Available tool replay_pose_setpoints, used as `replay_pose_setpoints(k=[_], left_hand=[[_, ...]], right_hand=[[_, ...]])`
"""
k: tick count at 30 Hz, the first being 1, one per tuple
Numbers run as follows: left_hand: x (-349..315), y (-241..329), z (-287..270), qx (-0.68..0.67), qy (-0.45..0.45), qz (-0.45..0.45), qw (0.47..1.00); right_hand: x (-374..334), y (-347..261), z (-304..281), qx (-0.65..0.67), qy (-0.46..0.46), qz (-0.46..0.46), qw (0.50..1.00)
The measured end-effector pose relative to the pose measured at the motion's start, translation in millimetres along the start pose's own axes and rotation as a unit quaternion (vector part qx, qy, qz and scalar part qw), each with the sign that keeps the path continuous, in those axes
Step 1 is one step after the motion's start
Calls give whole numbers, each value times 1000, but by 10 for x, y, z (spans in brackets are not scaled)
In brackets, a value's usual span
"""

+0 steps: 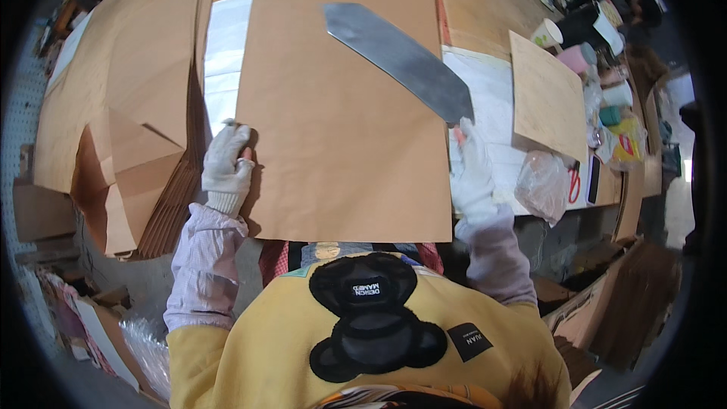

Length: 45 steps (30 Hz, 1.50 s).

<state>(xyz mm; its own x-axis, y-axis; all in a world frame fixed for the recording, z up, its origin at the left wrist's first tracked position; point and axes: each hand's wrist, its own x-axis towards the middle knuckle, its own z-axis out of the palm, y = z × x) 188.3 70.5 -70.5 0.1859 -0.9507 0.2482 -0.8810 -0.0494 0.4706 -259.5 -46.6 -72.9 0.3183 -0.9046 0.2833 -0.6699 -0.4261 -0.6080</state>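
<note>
A large brown kraft paper sheet [341,174] lies in front of me, its near edge reaching the table's front. My left hand [227,163], in a white glove with bare fingertips showing, is closed at the sheet's left edge, fingers curled. On the opposite side my right hand [471,170], gloved alike, grips the right edge with its fingers close together. Just above those fingers ends a flat grey metal plate [401,60] with angled ends, lying slantwise across the sheet. The undersides of both hands' grips are hidden.
Folded brown paper bags [148,151] are stacked at the left. To the right stand a pale wooden block [549,95], a crumpled clear plastic bag [542,185] and red-handled scissors [574,184]. Paper cups [547,33] and other clutter line the far right.
</note>
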Motion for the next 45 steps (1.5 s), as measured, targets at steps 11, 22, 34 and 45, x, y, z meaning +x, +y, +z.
replay_pose_setpoints(k=[11,22,34,45], left_hand=[[404,128,-741,35,-307,-292,905],[332,275,65,168,-71,-265,947],[363,249,93,114,-51,-277,953],[983,890,-182,89,-104,294,946]], right_hand=[[180,66,-11,189,-115,341,913],[91,48,327,-128,-15,126,984],[499,-450,346,-194,-19,-195,961],[966,-1006,730,-155,-213,-204,943]])
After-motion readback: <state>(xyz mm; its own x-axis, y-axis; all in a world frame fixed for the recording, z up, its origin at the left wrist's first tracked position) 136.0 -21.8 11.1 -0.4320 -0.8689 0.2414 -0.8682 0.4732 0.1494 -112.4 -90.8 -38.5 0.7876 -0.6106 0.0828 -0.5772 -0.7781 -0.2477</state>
